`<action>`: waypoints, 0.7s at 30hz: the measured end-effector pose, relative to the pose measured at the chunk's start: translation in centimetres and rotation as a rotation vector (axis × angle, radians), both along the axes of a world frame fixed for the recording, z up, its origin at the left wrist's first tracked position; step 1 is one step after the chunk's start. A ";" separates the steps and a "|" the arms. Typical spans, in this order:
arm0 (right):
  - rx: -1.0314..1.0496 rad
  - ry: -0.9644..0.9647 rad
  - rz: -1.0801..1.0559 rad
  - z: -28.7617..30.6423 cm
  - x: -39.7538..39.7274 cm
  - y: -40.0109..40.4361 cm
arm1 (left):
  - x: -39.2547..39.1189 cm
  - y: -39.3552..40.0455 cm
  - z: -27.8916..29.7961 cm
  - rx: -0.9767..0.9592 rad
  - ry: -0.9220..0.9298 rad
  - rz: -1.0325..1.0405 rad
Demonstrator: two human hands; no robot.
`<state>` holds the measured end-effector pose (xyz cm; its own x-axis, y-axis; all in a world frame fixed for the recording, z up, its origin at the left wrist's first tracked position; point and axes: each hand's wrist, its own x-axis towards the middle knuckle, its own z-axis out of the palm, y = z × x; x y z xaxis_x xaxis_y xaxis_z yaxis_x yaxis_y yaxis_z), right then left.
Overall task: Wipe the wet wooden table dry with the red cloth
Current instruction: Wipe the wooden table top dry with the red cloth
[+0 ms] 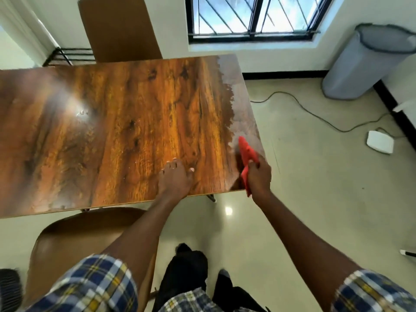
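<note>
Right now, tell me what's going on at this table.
A person is wiping a wooden table with a red cloth. The right hand grips the cloth at the table's near right corner, where a pale, filmy strip runs along the right edge. The left hand rests flat on the tabletop near the front edge, fingers spread. Most of the surface looks glossy; a chair stands at the far side.
</note>
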<state>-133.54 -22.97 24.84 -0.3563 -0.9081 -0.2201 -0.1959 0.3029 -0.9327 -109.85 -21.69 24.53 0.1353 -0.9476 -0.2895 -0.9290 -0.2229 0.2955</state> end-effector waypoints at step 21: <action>-0.295 0.618 0.435 0.7 17.9 -44.2 | 8.1 -38.0 -2.0 -0.241 0.082 -0.055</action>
